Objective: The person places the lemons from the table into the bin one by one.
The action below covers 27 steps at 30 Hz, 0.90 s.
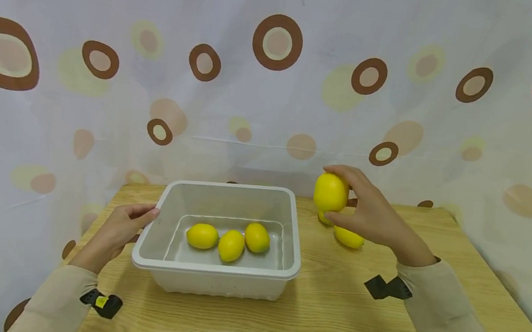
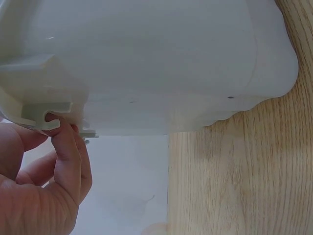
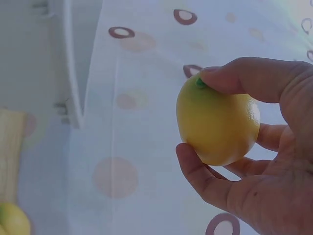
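My right hand (image 1: 372, 212) pinches a yellow lemon (image 1: 330, 193) above the table, to the right of a white plastic bin (image 1: 214, 284). The right wrist view shows the lemon (image 3: 217, 120) between thumb and fingers, its green stem end near the thumb. My left hand (image 1: 119, 229) grips the bin's left rim, thumb on top; from below, in the left wrist view, its fingers (image 2: 68, 161) curl under the rim. Three lemons (image 1: 231, 245) lie on the bin's floor. Below the raised lemon, another lemon (image 1: 349, 238) lies on the table, with one more (image 1: 324, 218) partly hidden behind the right hand.
A light wooden table (image 1: 329, 308) carries the bin and extends to both sides. Behind it hangs a pale curtain (image 1: 271, 112) with brown and beige circles, close to the table's back edge. Black straps (image 1: 388, 288) sit on both sleeves.
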Available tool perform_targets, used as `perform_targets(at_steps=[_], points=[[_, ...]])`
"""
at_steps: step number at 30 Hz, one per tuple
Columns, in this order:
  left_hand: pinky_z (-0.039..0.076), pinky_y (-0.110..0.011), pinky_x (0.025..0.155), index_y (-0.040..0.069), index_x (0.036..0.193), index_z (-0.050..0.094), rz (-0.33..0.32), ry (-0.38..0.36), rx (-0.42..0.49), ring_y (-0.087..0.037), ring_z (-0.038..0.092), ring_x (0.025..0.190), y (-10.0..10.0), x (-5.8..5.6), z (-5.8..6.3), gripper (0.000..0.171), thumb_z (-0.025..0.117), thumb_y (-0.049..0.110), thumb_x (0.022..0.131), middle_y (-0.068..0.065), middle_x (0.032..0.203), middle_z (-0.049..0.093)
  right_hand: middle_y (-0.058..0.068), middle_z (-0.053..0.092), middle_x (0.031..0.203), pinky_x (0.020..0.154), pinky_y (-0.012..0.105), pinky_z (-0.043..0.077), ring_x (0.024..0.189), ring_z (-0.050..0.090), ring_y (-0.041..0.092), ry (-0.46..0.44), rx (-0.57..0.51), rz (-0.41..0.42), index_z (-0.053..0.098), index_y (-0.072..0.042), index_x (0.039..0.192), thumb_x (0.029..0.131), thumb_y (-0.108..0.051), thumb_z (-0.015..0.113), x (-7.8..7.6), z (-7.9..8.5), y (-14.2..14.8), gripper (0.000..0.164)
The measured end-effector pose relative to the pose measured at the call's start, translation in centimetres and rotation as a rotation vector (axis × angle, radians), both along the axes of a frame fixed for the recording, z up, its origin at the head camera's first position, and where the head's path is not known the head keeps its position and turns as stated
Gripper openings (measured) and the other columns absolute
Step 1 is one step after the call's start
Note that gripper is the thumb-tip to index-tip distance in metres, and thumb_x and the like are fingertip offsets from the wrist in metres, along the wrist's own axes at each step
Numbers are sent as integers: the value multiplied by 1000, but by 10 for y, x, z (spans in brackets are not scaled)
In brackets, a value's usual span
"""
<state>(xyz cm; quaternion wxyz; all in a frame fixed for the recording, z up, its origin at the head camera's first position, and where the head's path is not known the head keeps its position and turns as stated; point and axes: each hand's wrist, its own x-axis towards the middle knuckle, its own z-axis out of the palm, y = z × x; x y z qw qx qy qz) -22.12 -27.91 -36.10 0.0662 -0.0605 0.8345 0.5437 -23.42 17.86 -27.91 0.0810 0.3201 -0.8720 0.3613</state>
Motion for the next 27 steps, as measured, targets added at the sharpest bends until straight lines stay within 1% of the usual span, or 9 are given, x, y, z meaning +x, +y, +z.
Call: perform_targets(at_steps=[3,6,10,14,16,21,24,27], points=[[57,-34,79,-2,143,40,-9,1,7,-12,60,96,0,0,1,59,52,35,99,-24,134,50,15,37,143,84,48,55,110,49,29,5,-6,22,37,-8,144,77,-1,77,-1,10,-11,78],[57,-33,79,-2,143,41,-9,4,5,-11,60,95,0,1,1,58,52,34,99,-24,133,50,14,37,142,85,48,54,112,49,28,8,-29,62,36,-8,144,79,-2,76,-3,19,-25,77],[57,-33,78,-3,142,41,-3,7,-2,-9,60,93,0,2,2,56,51,33,100,-24,133,50,12,38,141,84,45,54,111,48,27,25,-65,137,37,-9,144,79,-1,75,-7,30,-45,75],[57,-34,79,-3,142,41,-5,3,-1,-10,60,94,0,3,2,56,51,33,100,-24,133,50,10,39,140,82,40,56,113,48,24,49,-83,214,39,-9,141,77,2,77,-14,35,-64,75],[57,-34,80,-3,142,41,-4,1,0,-10,60,94,0,3,3,57,51,33,100,-24,133,50,9,39,140,83,39,55,116,47,24,51,-71,249,39,-8,141,77,1,77,-16,37,-73,74],[57,-33,79,-3,142,41,-6,0,4,-9,60,95,1,2,3,57,51,34,99,-24,134,50,11,41,142,87,37,54,119,46,24,53,-10,305,40,-5,141,78,-3,77,-25,42,-93,73],[57,-33,79,-3,143,41,-5,-3,6,-10,60,94,1,1,3,57,52,34,99,-24,134,50,12,40,142,87,34,53,116,47,24,48,40,310,41,-6,140,78,-4,77,-31,43,-105,72],[57,-33,79,-2,143,41,-1,-6,6,-10,60,94,2,1,2,57,52,34,99,-24,134,50,13,39,140,87,32,51,113,48,24,40,112,309,42,-8,140,78,-5,76,-38,39,-117,71]])
